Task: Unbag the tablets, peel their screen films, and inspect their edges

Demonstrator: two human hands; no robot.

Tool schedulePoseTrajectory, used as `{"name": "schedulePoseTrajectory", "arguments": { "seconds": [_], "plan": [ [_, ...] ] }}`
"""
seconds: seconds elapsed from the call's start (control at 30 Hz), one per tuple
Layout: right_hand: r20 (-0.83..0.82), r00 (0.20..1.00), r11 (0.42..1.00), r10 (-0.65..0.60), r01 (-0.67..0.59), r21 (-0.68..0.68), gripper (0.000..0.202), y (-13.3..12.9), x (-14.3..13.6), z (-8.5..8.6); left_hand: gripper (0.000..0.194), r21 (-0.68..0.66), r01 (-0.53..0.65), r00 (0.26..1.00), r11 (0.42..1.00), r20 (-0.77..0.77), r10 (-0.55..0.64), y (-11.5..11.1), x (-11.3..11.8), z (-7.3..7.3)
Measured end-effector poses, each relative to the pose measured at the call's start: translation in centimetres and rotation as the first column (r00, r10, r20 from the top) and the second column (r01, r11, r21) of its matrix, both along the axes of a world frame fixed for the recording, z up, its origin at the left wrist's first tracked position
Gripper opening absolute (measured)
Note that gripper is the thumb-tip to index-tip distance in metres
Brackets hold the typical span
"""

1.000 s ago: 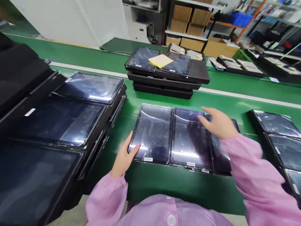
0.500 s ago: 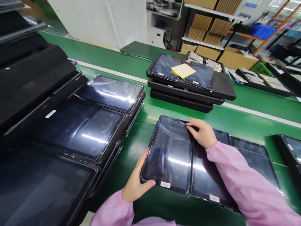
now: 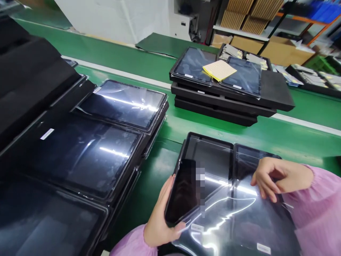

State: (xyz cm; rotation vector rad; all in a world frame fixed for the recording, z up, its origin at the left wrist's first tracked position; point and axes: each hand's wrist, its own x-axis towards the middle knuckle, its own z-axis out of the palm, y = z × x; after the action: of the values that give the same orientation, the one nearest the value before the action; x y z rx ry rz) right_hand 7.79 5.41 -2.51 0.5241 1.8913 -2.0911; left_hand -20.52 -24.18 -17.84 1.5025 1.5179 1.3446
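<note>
A tablet-like screen panel [image 3: 207,153] lies in front of me, its upper part dark and glossy. My left hand [image 3: 160,217] grips its lower left side, thumb over the front edge and fingers along the side. Clear protective film [image 3: 221,217] is lifted off the panel's lower part, creased and bright with reflections. Over the panel beside it [image 3: 243,163], my right hand [image 3: 279,177] is closed with bent fingers, seemingly on the film's far end; the exact pinch point is hidden. A white label [image 3: 197,228] shows near the panel's bottom.
Stacked film-covered panels [image 3: 87,149] in black trays fill the left side. Behind, a black foam tray stack [image 3: 213,103] carries two panels and a yellow-edged paper pad [image 3: 220,70]. The green bench [image 3: 119,73] has a white strip; cartons [image 3: 282,49] stand beyond.
My right hand has moved right and toward me from the panel's top corner, and the film has peeled back from the upper screen. My left hand still holds the side.
</note>
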Motion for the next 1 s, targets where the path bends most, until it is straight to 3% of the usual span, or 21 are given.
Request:
{"name": "schedulePoseTrajectory", "arguments": {
  "seconds": [0.17, 0.4, 0.5, 0.57, 0.63, 0.7, 0.83, 0.93, 1.0],
  "plan": [
    [0.067, 0.998, 0.999, -0.015, 0.018, -0.049, 0.032, 0.0, -0.8, -1.0, 0.098, -0.007, 0.008, 0.999, 1.0, -0.041, -0.008, 0.3, 0.1, 0.4],
    [0.117, 0.992, 0.998, -0.039, 0.044, -0.046, 0.045, 0.4, -1.4, -0.5, 0.093, -0.026, 0.031, 0.999, 0.999, -0.009, -0.031, 0.5, -0.1, 1.0],
    [0.036, 0.995, 0.995, -0.094, 0.095, -0.029, 0.038, 0.6, -2.0, -0.2, 0.091, -0.006, 0.073, 0.996, 0.997, 0.058, -0.072, 0.4, -0.4, 1.2],
    [-0.103, 0.975, 0.979, -0.199, 0.202, 0.021, 0.029, 0.6, -2.8, 0.0, 0.085, -0.014, 0.074, 0.989, 0.997, 0.131, -0.071, 0.4, -0.6, 1.2],
    [-0.239, 0.912, 0.923, -0.333, 0.367, 0.114, 0.023, 0.8, -4.0, 0.3, 0.076, -0.083, 0.036, 0.977, 0.996, 0.211, -0.017, 0.5, -0.8, 1.2],
    [-0.273, 0.879, 0.854, -0.391, 0.457, 0.25, 0.021, 1.1, -5.4, 0.7, 0.069, -0.184, -0.018, 0.954, 0.983, 0.29, 0.072, 0.7, -0.8, 1.3],
    [-0.104, 0.93, 0.781, -0.352, 0.353, 0.516, 0.018, 2.0, -8.1, 1.8, 0.069, -0.299, -0.118, 0.876, 0.947, 0.418, 0.241, 1.3, -0.7, 1.6],
    [-0.063, 0.948, 0.794, -0.313, 0.297, 0.531, 0.043, 1.4, -9.5, 2.8, 0.066, -0.352, -0.154, 0.817, 0.923, 0.481, 0.319, 1.6, -0.6, 1.9],
    [-0.121, 0.946, 0.84, -0.301, 0.323, 0.436, 0.037, 0.2, -10.5, 3.3, 0.065, -0.385, -0.176, 0.79, 0.906, 0.494, 0.363, 1.8, -0.5, 2.1]
  ]
}}
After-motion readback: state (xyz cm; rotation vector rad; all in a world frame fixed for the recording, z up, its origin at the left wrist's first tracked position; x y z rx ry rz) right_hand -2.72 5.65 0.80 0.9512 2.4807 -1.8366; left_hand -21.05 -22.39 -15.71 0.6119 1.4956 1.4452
